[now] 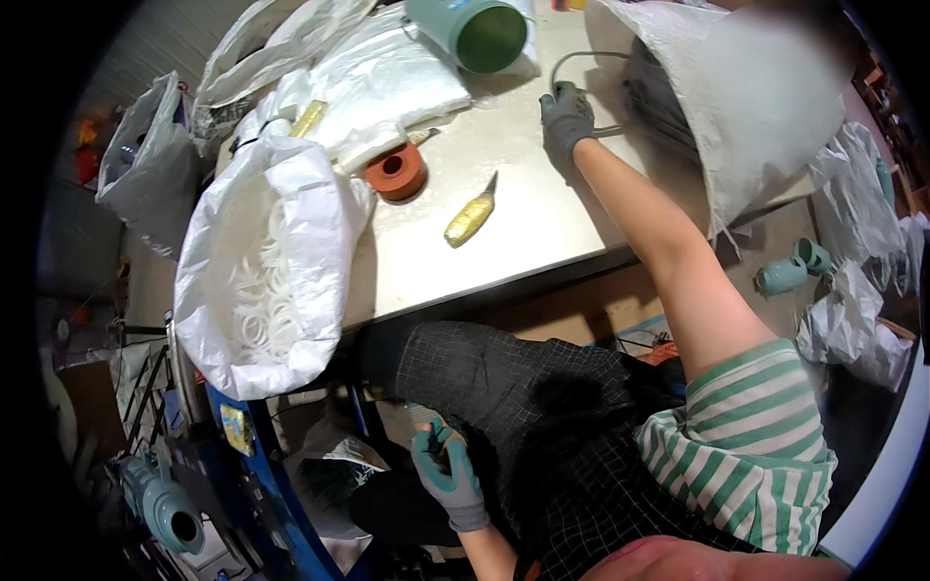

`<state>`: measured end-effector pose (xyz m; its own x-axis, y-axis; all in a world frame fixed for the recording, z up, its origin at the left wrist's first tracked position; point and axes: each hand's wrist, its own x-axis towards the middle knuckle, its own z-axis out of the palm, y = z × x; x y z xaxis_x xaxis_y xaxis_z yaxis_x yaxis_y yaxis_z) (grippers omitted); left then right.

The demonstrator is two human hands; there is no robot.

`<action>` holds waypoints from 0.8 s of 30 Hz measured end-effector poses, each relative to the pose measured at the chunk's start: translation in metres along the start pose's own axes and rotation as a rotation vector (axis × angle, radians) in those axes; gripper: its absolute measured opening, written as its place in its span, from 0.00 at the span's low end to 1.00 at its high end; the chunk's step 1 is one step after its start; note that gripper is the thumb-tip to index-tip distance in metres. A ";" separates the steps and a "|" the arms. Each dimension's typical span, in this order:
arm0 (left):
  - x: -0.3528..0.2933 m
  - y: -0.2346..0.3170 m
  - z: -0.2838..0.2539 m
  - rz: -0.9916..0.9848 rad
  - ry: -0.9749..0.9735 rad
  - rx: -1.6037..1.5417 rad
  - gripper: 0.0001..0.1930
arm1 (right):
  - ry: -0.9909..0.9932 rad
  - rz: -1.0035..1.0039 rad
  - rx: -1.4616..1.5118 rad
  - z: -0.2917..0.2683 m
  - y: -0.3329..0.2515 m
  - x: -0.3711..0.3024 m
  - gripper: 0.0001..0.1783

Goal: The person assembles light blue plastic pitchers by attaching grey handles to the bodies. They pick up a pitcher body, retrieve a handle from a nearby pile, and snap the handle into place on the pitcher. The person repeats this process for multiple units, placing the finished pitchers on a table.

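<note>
My right hand (566, 114), in a grey glove, reaches across the tabletop and closes on a thin grey cable-like loop (572, 56). The loop runs into a big white sack (765, 87) lying on its side, with more dark grey coils (659, 97) in its mouth. My left hand (449, 474), in a grey and teal glove, is low beside my lap, below the table edge. Its fingers are curled in, and whatever may be inside them is hidden. Between the two hands, a knife (471, 218) with a yellow-wrapped handle lies on the table, blade pointing away.
An orange-brown tape roll (395, 172) lies left of the knife. An open white bag of translucent rings (262, 300) hangs at the table's left edge. A green cylindrical housing (475, 34) and stacked clear plastic bags (387, 73) lie at the back. Green cups (781, 275) are at lower right.
</note>
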<state>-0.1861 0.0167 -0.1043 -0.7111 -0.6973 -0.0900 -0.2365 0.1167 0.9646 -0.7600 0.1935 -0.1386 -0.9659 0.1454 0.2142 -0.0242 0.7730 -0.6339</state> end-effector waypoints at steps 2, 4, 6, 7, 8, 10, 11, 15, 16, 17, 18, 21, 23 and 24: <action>-0.005 -0.006 0.000 0.008 0.037 -0.021 0.22 | 0.077 -0.014 0.152 0.011 -0.002 0.008 0.46; -0.009 -0.011 0.001 -0.019 0.072 -0.060 0.21 | 0.088 -0.115 0.047 0.011 -0.004 -0.008 0.50; -0.014 -0.023 0.000 -0.035 0.104 -0.064 0.21 | 0.159 -0.241 -0.069 0.012 0.009 -0.032 0.54; -0.014 -0.029 0.002 -0.044 0.114 -0.075 0.21 | 0.159 -0.326 -0.113 0.008 0.024 -0.037 0.56; -0.016 -0.031 0.004 -0.062 0.132 -0.081 0.21 | 0.012 -0.275 -0.118 -0.003 0.014 -0.054 0.50; -0.021 -0.033 0.004 -0.097 0.137 -0.089 0.22 | -0.115 -0.240 -0.143 -0.021 0.008 -0.067 0.39; -0.020 -0.033 0.004 -0.083 0.122 -0.081 0.21 | -0.093 -0.265 -0.161 -0.027 0.014 -0.061 0.33; -0.016 -0.033 -0.001 -0.023 0.114 -0.024 0.18 | -0.101 -0.267 -0.217 -0.053 -0.001 -0.061 0.21; -0.016 -0.033 -0.002 -0.010 0.113 -0.008 0.18 | -0.109 -0.241 -0.220 -0.063 0.006 -0.054 0.20; -0.018 -0.032 -0.004 -0.035 0.134 -0.026 0.18 | -0.052 -0.334 -0.134 -0.074 0.006 -0.055 0.22; -0.018 -0.031 -0.004 -0.059 0.154 -0.044 0.19 | -0.088 -0.341 -0.113 -0.082 0.002 -0.052 0.23; -0.021 -0.034 0.003 -0.121 0.123 -0.073 0.19 | -0.142 -0.315 0.015 -0.098 0.016 -0.029 0.23; -0.024 -0.036 0.005 -0.134 0.064 -0.038 0.18 | -0.149 -0.226 0.250 -0.098 0.032 -0.010 0.20; -0.024 -0.036 0.006 -0.124 0.025 -0.004 0.18 | -0.139 -0.153 0.424 -0.098 0.041 -0.004 0.18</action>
<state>-0.1644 0.0332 -0.1382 -0.6599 -0.7236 -0.2025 -0.3191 0.0260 0.9474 -0.7316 0.2849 -0.0923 -0.9676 -0.0568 0.2460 -0.2445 0.4545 -0.8565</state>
